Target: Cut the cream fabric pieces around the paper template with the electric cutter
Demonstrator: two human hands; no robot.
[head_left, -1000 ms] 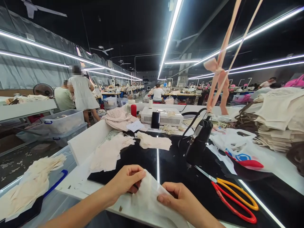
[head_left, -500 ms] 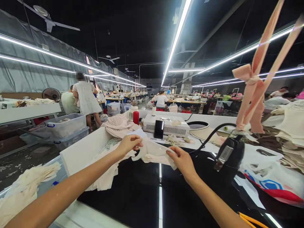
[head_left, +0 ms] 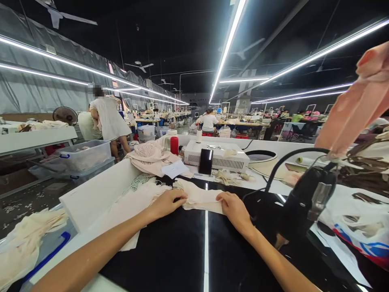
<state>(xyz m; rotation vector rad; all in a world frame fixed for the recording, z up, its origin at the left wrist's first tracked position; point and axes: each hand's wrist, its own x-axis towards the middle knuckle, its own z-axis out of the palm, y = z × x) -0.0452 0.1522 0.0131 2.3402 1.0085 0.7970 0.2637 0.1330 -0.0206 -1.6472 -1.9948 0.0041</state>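
A small cream fabric piece [head_left: 203,198], seemingly several layers, lies stretched between my hands low over the glossy black tabletop [head_left: 170,251]. My left hand [head_left: 170,200] pinches its left end, thumb and fingers together. On the right end, my right hand [head_left: 233,207] closes with its fingertips along the edge. Left of my left hand, more cream fabric pieces [head_left: 130,207] spread over the table, partly under my forearm. A white paper [head_left: 175,169] rests just behind the fabric.
Behind stand a white box [head_left: 217,156], a black phone [head_left: 206,161] and a red thread spool [head_left: 174,145]. At right are a black machine arm [head_left: 306,194] with pink fabric strips [head_left: 349,113] and a plastic bag [head_left: 361,227]. Clear bins [head_left: 85,156] and people are farther left.
Both hands have lowered the cream fabric towards the tabletop, and it lies flatter. The view has shifted, with the machine arm and pink strips now larger and farther right.
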